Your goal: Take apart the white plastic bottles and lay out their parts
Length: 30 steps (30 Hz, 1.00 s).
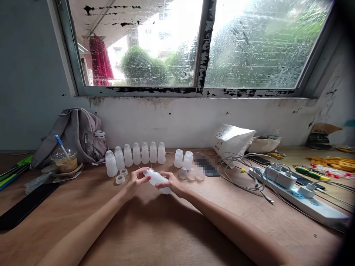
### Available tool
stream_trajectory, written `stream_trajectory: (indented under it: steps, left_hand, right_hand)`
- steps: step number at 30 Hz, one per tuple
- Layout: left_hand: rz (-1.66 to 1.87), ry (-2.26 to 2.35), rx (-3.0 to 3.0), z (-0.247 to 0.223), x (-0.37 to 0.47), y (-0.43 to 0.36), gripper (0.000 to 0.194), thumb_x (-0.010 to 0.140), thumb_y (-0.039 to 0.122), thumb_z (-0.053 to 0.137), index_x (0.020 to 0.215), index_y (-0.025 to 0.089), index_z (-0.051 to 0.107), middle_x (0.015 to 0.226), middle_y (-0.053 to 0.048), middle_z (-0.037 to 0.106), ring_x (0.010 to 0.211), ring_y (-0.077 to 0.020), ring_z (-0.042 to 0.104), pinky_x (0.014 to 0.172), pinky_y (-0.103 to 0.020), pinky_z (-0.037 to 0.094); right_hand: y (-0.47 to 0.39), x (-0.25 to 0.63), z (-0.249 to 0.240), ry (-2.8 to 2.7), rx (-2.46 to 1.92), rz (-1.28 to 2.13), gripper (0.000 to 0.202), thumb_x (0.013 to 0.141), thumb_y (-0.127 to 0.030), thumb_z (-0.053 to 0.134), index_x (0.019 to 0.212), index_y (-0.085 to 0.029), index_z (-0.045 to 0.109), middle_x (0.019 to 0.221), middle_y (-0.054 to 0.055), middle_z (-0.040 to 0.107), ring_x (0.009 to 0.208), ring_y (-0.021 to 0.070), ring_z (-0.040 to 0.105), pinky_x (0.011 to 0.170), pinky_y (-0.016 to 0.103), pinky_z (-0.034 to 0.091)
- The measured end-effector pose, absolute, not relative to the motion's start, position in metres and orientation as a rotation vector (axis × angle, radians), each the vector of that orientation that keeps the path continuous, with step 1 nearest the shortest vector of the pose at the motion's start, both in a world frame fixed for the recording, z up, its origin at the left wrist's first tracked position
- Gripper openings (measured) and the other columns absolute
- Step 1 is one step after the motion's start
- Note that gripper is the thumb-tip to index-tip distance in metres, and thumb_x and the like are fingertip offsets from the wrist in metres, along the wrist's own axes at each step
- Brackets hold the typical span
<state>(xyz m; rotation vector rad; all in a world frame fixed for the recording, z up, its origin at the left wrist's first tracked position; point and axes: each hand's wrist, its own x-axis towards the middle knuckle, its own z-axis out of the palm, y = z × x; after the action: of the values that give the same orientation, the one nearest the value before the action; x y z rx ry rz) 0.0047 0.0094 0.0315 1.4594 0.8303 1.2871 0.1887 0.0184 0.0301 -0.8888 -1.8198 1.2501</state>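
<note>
bottle (157, 180) lay tilted above the tabletop (155, 229), the right hand (172, 183) clasped round its base to steady it while the left hand (136, 179) pinched the cap end, near a row of bottles (135, 154).

the bottle (156, 180) held between both hands is translucent white. the row of bottles (135, 155) behind it is the same milky white; the loose caps (191, 173) are clear. the table (155, 229) is reddish-brown wood grain. the backpack (77, 135) is grey. the cup (65, 160) holds brown liquid with a blue straw. the power strip (305, 199) is white with blue markings. the window frame (205, 48) is grey with black peeling patches. the cloth (99, 61) outside is red.
</note>
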Motion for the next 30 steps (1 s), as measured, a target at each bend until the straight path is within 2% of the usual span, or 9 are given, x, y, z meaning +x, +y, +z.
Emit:
stream_trajectory:
  steps: [7, 10, 14, 17, 19, 22, 24, 30]
  left_hand:
    - [1.305, 0.825, 1.439, 0.030, 0.007, 0.011, 0.035, 0.066, 0.034, 0.066, 0.094, 0.014, 0.062, 0.089, -0.008, 0.063, 0.087, -0.0204, 0.054, 0.076, -0.027, 0.040]
    - [1.340, 0.821, 1.422, 0.029, 0.010, 0.009, 0.039, 0.067, 0.041, 0.063, 0.093, 0.013, 0.061, 0.086, -0.009, 0.062, 0.083, -0.0198, 0.055, 0.074, -0.027, 0.041]
    - [1.214, 0.804, 1.378, 0.028, 0.017, 0.001, 0.044, 0.067, 0.048, 0.060, 0.093, 0.012, 0.059, 0.079, -0.007, 0.061, 0.068, -0.0175, 0.056, 0.065, -0.028, 0.043]
    - [1.251, 0.775, 1.332, 0.027, 0.020, -0.003, 0.036, 0.070, 0.042, 0.059, 0.091, 0.013, 0.058, 0.083, -0.007, 0.059, 0.073, -0.0171, 0.055, 0.066, -0.026, 0.043]
    - [1.332, 0.790, 1.284, 0.027, 0.020, -0.003, 0.033, 0.070, 0.039, 0.060, 0.091, 0.014, 0.056, 0.088, -0.007, 0.058, 0.078, -0.0177, 0.055, 0.067, -0.025, 0.043]
    - [1.360, 0.834, 1.231, 0.027, 0.016, 0.001, 0.032, 0.070, 0.039, 0.058, 0.092, 0.016, 0.054, 0.087, -0.005, 0.057, 0.074, -0.0163, 0.055, 0.060, -0.023, 0.042]
    - [1.325, 0.845, 1.240, 0.026, 0.014, 0.003, 0.031, 0.072, 0.039, 0.056, 0.092, 0.017, 0.053, 0.082, -0.003, 0.055, 0.067, -0.0144, 0.055, 0.055, -0.022, 0.041]
    - [1.242, 0.948, 1.263, 0.019, 0.010, 0.011, 0.042, 0.066, 0.039, 0.062, 0.100, 0.018, 0.048, 0.081, -0.002, 0.055, 0.064, -0.0132, 0.055, 0.053, -0.022, 0.039]
  right_hand:
    - [0.018, 0.188, 0.029, -1.615, -0.834, 1.799, 0.030, 0.067, -0.031, 0.054, 0.091, -0.014, 0.052, 0.057, 0.000, 0.055, 0.042, 0.0102, 0.047, 0.034, 0.018, 0.029]
    - [0.010, 0.182, 0.030, -1.486, -0.745, 1.939, 0.030, 0.073, -0.039, 0.046, 0.088, -0.013, 0.052, 0.063, 0.003, 0.056, 0.045, 0.0104, 0.049, 0.037, 0.018, 0.033]
    - [0.006, 0.173, 0.029, -1.526, -0.680, 1.949, 0.047, 0.080, -0.054, 0.030, 0.089, -0.014, 0.052, 0.072, 0.005, 0.056, 0.054, 0.0117, 0.052, 0.043, 0.020, 0.039]
    - [0.017, 0.178, 0.029, -1.879, -0.869, 1.637, 0.054, 0.081, -0.059, 0.026, 0.080, -0.013, 0.055, 0.066, 0.005, 0.055, 0.049, 0.0111, 0.049, 0.039, 0.020, 0.037]
    - [0.030, 0.190, 0.033, -2.127, -1.098, 1.175, 0.054, 0.082, -0.056, 0.026, 0.074, -0.013, 0.057, 0.066, 0.005, 0.056, 0.049, 0.0106, 0.048, 0.043, 0.021, 0.037]
    - [0.054, 0.219, 0.046, -2.293, -1.489, 0.283, 0.026, 0.081, -0.037, 0.045, 0.080, -0.017, 0.061, 0.083, 0.006, 0.059, 0.071, 0.0155, 0.054, 0.060, 0.023, 0.039]
    - [0.067, 0.241, 0.056, -2.247, -1.642, 0.152, 0.016, 0.079, -0.025, 0.049, 0.085, -0.019, 0.062, 0.094, 0.008, 0.058, 0.085, 0.0205, 0.054, 0.066, 0.026, 0.038]
    - [0.082, 0.277, 0.063, -2.223, -1.874, 0.162, 0.021, 0.064, -0.019, 0.063, 0.085, -0.022, 0.063, 0.093, 0.008, 0.061, 0.089, 0.0272, 0.054, 0.064, 0.030, 0.038]
